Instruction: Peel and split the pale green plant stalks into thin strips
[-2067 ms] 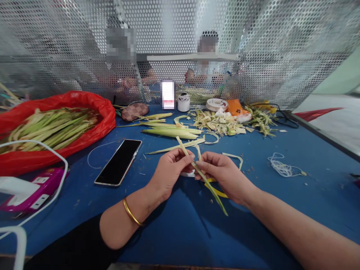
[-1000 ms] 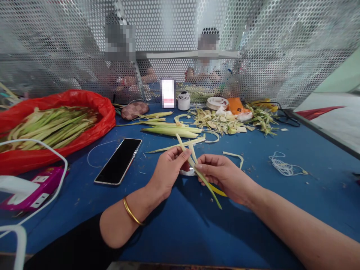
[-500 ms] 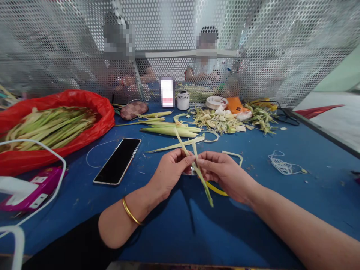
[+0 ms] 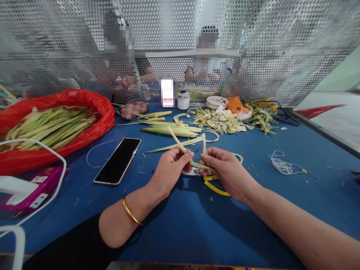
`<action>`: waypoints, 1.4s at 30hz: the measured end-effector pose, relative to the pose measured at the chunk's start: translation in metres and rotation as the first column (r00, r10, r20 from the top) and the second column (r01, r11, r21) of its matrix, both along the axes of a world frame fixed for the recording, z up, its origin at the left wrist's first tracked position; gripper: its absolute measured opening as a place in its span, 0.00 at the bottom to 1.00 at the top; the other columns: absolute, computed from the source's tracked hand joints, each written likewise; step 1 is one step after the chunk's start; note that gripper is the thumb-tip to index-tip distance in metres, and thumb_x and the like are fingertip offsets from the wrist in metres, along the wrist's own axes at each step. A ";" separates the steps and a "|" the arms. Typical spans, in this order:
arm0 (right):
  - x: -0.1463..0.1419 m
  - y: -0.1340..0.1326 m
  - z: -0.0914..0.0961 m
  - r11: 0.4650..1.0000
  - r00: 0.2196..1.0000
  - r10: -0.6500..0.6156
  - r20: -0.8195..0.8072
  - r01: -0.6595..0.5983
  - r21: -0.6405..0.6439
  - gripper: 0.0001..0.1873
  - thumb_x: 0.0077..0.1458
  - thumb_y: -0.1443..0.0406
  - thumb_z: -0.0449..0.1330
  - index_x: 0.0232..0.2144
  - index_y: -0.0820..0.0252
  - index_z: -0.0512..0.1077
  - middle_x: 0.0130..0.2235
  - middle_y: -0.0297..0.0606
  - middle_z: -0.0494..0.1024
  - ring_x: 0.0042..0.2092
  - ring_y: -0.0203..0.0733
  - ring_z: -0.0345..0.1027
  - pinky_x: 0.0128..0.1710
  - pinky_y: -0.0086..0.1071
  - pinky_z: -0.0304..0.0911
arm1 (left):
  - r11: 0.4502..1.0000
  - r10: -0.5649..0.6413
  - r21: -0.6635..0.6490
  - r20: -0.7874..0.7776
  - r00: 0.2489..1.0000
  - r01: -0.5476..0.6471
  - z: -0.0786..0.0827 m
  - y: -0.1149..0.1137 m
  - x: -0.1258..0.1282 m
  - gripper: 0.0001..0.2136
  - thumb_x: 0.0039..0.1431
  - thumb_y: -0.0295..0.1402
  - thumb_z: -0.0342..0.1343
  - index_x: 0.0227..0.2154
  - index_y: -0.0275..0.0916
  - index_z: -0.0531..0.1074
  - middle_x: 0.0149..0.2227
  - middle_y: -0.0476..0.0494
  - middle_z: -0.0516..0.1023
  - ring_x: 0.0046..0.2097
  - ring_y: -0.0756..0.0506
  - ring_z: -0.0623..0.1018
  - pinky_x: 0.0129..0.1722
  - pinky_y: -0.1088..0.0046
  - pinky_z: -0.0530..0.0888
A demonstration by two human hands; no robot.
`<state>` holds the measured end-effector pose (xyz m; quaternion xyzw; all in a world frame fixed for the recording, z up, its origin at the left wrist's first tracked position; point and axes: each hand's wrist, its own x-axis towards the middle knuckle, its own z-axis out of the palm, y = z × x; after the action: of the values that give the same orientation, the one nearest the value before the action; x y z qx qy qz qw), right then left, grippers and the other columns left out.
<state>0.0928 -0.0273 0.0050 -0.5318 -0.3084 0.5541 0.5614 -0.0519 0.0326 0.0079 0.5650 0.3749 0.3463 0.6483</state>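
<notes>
My left hand (image 4: 174,165) is closed, thumb and fingers pinching a pale green leaf strip (image 4: 176,139) whose end points up and away. Just to its right, my right hand (image 4: 218,163) is closed on a strip too, with a short end upright above the fingertips. A length of strip runs from the left fingertips across to beneath the right hand; whether it is one piece or two I cannot tell. Under my right hand lies a tool with yellow handles (image 4: 216,189) and a metal part, mostly hidden.
Leaf pieces (image 4: 170,130) and a heap of scraps (image 4: 218,122) lie beyond my hands. Left are a phone (image 4: 117,161), a red bag (image 4: 108,110) of leaves and a purple power strip (image 4: 45,183). White string (image 4: 284,163) lies right. People sit behind a perforated metal screen (image 4: 165,22).
My hands have moved slightly apart. The strip's lower end, which pointed toward me, now lies across toward my right hand. The upright end has shifted right with that hand.
</notes>
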 end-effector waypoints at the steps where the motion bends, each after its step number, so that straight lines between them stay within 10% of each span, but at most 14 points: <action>1: 0.000 0.000 0.000 1.000 1.000 -0.010 -0.003 0.010 0.013 0.19 0.42 0.55 0.70 0.24 0.60 0.66 0.24 0.29 0.73 0.25 0.31 0.68 0.26 0.26 0.63 | 1.000 -0.014 -0.013 0.014 1.000 0.014 0.001 -0.001 0.000 0.09 0.52 0.38 0.61 0.27 0.37 0.71 0.24 0.52 0.70 0.26 0.53 0.69 0.29 0.76 0.69; 16: 0.008 0.005 -0.005 0.990 0.985 -0.141 -0.103 0.143 0.007 0.17 0.40 0.58 0.71 0.23 0.60 0.67 0.21 0.30 0.72 0.23 0.31 0.66 0.25 0.26 0.61 | 0.921 -0.385 0.003 0.156 0.910 0.389 0.001 -0.005 -0.004 0.07 0.54 0.34 0.61 0.26 0.38 0.71 0.22 0.52 0.72 0.27 0.51 0.72 0.34 0.74 0.69; 25: 0.024 0.012 0.004 0.932 0.935 -0.344 -0.088 0.352 0.091 0.18 0.35 0.60 0.73 0.24 0.59 0.68 0.24 0.29 0.71 0.24 0.30 0.66 0.24 0.24 0.62 | 0.738 -0.612 -0.147 0.264 0.745 0.658 0.007 -0.006 -0.011 0.09 0.51 0.36 0.64 0.24 0.37 0.72 0.20 0.48 0.72 0.23 0.50 0.71 0.30 0.71 0.69; 32: 0.010 -0.001 0.014 0.980 0.956 -0.099 0.275 0.045 0.195 0.14 0.50 0.56 0.64 0.24 0.58 0.68 0.20 0.28 0.70 0.22 0.32 0.63 0.25 0.27 0.59 | 0.986 -0.044 -0.152 0.114 0.993 0.061 -0.003 0.004 -0.003 0.11 0.49 0.38 0.65 0.31 0.36 0.75 0.23 0.52 0.72 0.23 0.55 0.70 0.27 0.78 0.69; 42: -0.008 -0.003 -0.004 0.985 0.908 0.059 0.414 -0.121 0.126 0.17 0.54 0.53 0.58 0.22 0.58 0.63 0.19 0.26 0.65 0.21 0.31 0.59 0.23 0.26 0.57 | 0.981 -0.020 -0.187 0.136 0.991 0.045 -0.002 0.004 -0.004 0.14 0.45 0.38 0.67 0.34 0.35 0.78 0.25 0.48 0.76 0.24 0.53 0.73 0.29 0.77 0.73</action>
<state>0.0845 -0.0304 0.0011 -0.5775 -0.4835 0.4314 0.4965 -0.0554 0.0362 0.0059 0.4824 0.3526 0.3353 0.7284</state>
